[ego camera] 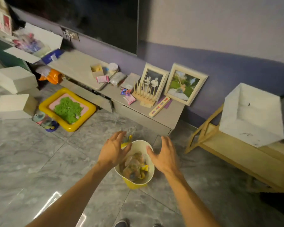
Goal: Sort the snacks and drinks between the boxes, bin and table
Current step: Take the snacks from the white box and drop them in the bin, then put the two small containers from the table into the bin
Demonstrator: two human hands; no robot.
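A small white and yellow bin (150, 171) stands on the grey floor in front of me, holding several clear and yellow snack wrappers (134, 166). My left hand (114, 149) hovers over the bin's left rim with fingers spread, and a yellow and clear wrapper (127, 140) shows just beyond its fingertips; whether the hand touches it is unclear. My right hand (164, 154) hangs open beside the bin's right rim, holding nothing. An open white box (252, 115) sits on a wooden table (236, 154) at the right.
A low grey TV cabinet (138, 110) runs along the wall with pink snack packets (102, 79), photo frames (185, 83) and a wooden rack (143, 94). White boxes (15, 79) stand at the left, an orange bag (53, 76) behind them. A yellow tray (67, 108) lies on the floor.
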